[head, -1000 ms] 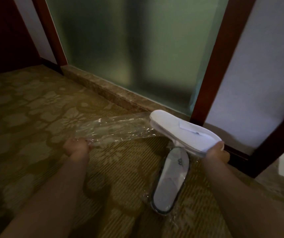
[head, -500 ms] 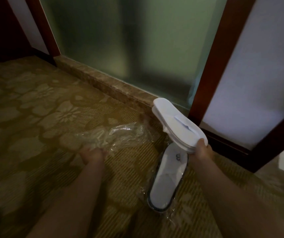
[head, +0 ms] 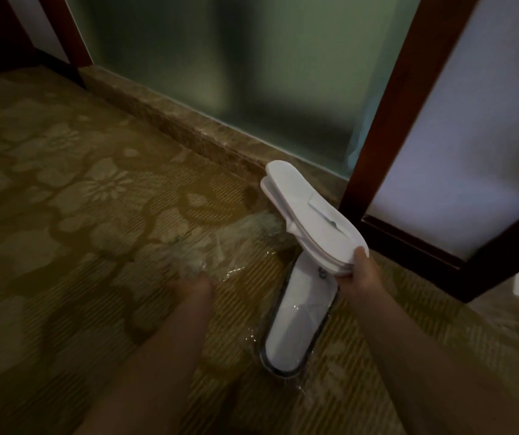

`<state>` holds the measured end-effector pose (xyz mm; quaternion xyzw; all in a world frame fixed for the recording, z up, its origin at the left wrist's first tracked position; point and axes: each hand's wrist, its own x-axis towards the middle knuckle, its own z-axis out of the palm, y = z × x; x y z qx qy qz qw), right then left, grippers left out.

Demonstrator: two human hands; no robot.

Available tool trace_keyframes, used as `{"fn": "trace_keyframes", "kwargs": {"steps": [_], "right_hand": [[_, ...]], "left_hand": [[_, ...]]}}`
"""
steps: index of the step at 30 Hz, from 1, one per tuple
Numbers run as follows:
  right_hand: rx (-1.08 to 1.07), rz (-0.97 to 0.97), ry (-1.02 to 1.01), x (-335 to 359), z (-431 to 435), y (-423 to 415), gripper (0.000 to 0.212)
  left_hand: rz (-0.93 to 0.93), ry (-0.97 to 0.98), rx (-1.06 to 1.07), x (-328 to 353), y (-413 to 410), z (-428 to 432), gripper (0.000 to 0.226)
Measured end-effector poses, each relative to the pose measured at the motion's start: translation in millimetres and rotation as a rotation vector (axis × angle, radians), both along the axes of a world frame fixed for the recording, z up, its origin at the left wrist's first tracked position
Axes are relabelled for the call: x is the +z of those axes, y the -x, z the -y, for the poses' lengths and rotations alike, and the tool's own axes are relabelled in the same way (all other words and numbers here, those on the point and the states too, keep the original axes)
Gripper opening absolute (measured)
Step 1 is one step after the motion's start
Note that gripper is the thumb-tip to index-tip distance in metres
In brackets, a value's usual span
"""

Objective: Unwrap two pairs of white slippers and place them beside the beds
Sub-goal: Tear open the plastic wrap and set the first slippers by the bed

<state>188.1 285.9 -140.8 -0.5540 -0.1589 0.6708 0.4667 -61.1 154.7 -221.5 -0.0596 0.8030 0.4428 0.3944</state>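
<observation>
My right hand (head: 360, 273) grips the near end of an unwrapped pair of white slippers (head: 308, 215), stacked flat together and held above the floor, pointing away toward the glass. Under it on the carpet lies a second pair of white slippers (head: 299, 321) still inside its clear plastic wrap. My left hand (head: 193, 282) is blurred and low over the carpet, touching the empty clear wrapper (head: 220, 246) that lies crumpled just left of the held pair. Whether its fingers still pinch the wrapper is hidden by blur.
Patterned tan carpet (head: 63, 215) covers the floor. A marble sill (head: 189, 130) runs under a frosted glass panel (head: 236, 58). A dark wooden frame (head: 387, 120) with a white panel stands at the right. No bed is in view.
The wrapper has come fully off the held pair and dropped to the carpet. My left hand moved right and down with it. My right hand shifted the slippers slightly left.
</observation>
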Motion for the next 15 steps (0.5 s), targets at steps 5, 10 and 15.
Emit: {"fn": "trace_keyframes", "kwargs": {"steps": [5, 10, 15], "right_hand": [[0.057, 0.053, -0.004, -2.9, 3.6, 2.4, 0.043], [0.119, 0.152, 0.005, 8.3, 8.2, 12.3, 0.045], [0.228, 0.234, -0.066, 21.1, 14.6, 21.0, 0.041]], "left_hand": [[0.184, 0.003, -0.059, 56.3, -40.7, 14.2, 0.019], [0.183, -0.019, -0.215, 76.7, -38.4, 24.9, 0.024], [-0.306, 0.076, -0.454, 96.8, -21.3, 34.3, 0.035]]}}
